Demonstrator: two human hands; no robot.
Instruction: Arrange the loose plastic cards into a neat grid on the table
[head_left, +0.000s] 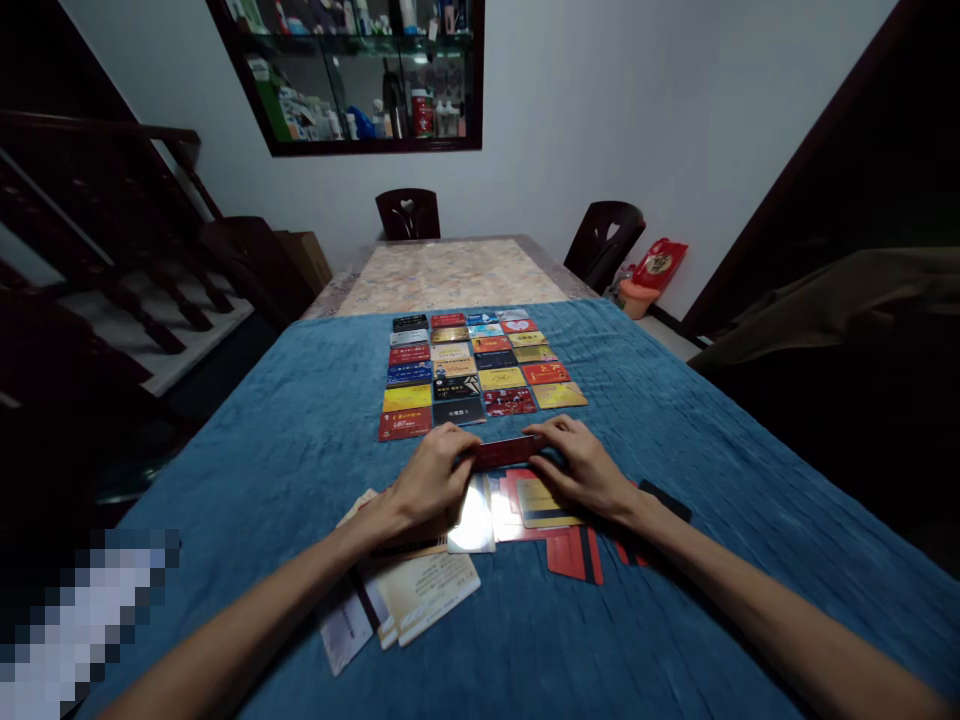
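Note:
A dark red card [507, 453] is held between my two hands, tilted up so that it looks narrow. My left hand [431, 475] pinches its left end, and my right hand [581, 465] grips the right end. Just beyond lie several rows of colourful cards, among them a black card [459, 411] and a dark red patterned card [510, 401]. Beneath and around my hands is a loose spread of cards, with a gold card [549, 503], a shiny white card [472, 518], a red striped card [576, 554] and cream cards [435, 592]. My hands partly cover this pile.
A blue cloth [300, 440] covers the near part of the table, and a patterned tabletop [450, 270] shows beyond it. Chairs [409, 214] stand at the far end. To the right, a red bag [660, 262] rests over an orange bin [637, 298]. Stair railings are on the left.

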